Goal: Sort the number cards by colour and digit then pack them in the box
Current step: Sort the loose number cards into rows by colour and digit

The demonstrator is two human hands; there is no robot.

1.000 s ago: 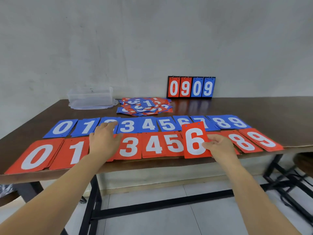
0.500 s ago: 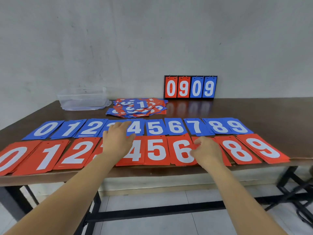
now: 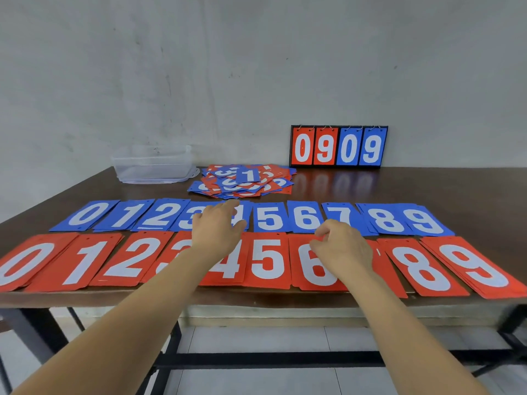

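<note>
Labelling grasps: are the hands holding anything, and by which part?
Left hand holds nothing. Right hand curls over the top-right corner of the red 6 card; grip unclear.

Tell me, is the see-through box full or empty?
Empty: the clear box shows no red or blue through its walls; the unsorted pile lies beside it.

Open tabletop (image 3: 456,192) far right; card rows (image 3: 266,260) crowd the front.

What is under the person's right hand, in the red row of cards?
The right hand covers part of the red card with white 6 and most of a red pile beside it. That pile's digit is hidden.
</note>
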